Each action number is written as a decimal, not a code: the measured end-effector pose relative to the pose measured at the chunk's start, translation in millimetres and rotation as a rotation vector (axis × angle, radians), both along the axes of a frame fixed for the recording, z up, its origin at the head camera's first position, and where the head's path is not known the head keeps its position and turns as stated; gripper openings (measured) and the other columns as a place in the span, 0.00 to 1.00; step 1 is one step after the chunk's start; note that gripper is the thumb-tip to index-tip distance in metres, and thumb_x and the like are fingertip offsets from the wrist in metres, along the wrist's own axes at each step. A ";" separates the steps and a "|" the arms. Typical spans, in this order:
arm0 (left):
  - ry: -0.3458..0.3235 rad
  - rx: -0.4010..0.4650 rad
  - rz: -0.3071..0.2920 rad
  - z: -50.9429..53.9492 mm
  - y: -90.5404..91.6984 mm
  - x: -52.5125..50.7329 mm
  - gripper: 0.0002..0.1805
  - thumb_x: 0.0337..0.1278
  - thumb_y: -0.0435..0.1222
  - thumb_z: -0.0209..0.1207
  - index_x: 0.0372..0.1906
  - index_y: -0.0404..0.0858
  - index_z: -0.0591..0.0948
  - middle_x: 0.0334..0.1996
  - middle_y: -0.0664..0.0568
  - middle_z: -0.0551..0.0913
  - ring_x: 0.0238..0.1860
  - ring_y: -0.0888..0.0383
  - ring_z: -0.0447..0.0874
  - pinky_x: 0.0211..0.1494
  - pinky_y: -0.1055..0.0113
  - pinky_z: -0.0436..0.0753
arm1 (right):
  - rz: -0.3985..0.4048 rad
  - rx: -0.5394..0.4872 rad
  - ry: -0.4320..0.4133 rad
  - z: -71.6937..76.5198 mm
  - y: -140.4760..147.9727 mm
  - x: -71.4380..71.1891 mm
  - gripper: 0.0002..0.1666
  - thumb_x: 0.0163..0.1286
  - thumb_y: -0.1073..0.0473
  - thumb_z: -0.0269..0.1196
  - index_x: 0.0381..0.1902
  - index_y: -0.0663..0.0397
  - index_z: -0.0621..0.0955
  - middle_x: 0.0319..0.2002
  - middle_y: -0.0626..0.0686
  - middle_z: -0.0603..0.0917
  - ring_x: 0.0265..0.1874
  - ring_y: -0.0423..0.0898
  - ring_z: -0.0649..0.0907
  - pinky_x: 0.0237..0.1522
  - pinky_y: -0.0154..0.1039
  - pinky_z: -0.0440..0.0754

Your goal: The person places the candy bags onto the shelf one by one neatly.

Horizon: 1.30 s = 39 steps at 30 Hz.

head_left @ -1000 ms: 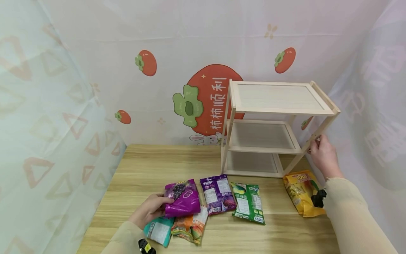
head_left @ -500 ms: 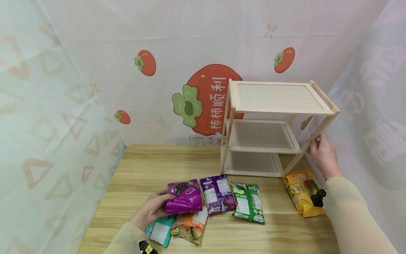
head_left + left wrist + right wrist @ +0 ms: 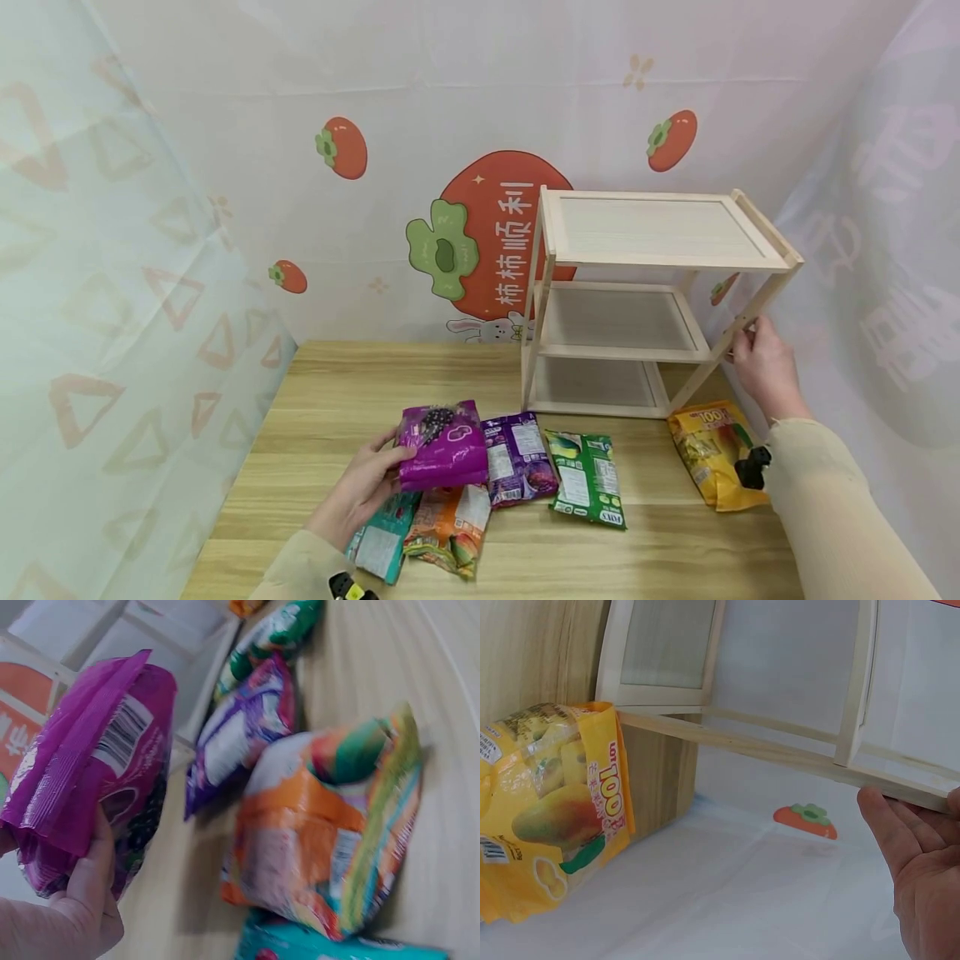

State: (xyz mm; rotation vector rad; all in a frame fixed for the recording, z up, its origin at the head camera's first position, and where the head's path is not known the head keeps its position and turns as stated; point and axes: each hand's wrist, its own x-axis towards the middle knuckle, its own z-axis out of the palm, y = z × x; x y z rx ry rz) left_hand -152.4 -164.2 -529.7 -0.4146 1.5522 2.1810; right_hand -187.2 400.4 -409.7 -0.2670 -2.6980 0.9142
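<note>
My left hand (image 3: 365, 481) grips a magenta candy bag (image 3: 442, 446) with a dark berry picture by its left side, held above the table. In the left wrist view, the bag's barcode side (image 3: 124, 739) shows, and fingers curl round its lower end. Under and beside it lie an orange bag (image 3: 448, 527), a teal bag (image 3: 382, 537) and a purple bag (image 3: 517, 458). On the right, my right hand (image 3: 767, 367) holds the front right post of a three-tier wooden shelf (image 3: 667, 268). The right wrist view has its fingers (image 3: 889, 825) against the post; the thumb is mostly out of frame.
A green bag (image 3: 587, 479) lies in front of the shelf. By the shelf's right foot is a yellow mango bag (image 3: 716, 454), below my right forearm. A printed cloth (image 3: 360, 250) hangs behind the wooden table (image 3: 337, 392) and along both sides.
My left hand has carried the magenta bag up and slightly right, so more of the orange and teal bags shows. The right hand stays on the shelf post.
</note>
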 end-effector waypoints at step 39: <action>0.292 0.193 0.099 135.7 37.9 -17.6 0.43 0.66 0.28 0.62 0.81 0.45 0.55 0.69 0.42 0.65 0.50 0.55 0.86 0.55 0.63 0.86 | -0.007 0.013 0.027 -2.9 1.4 -1.3 0.24 0.83 0.60 0.40 0.63 0.77 0.63 0.54 0.84 0.75 0.45 0.74 0.84 0.34 0.51 0.88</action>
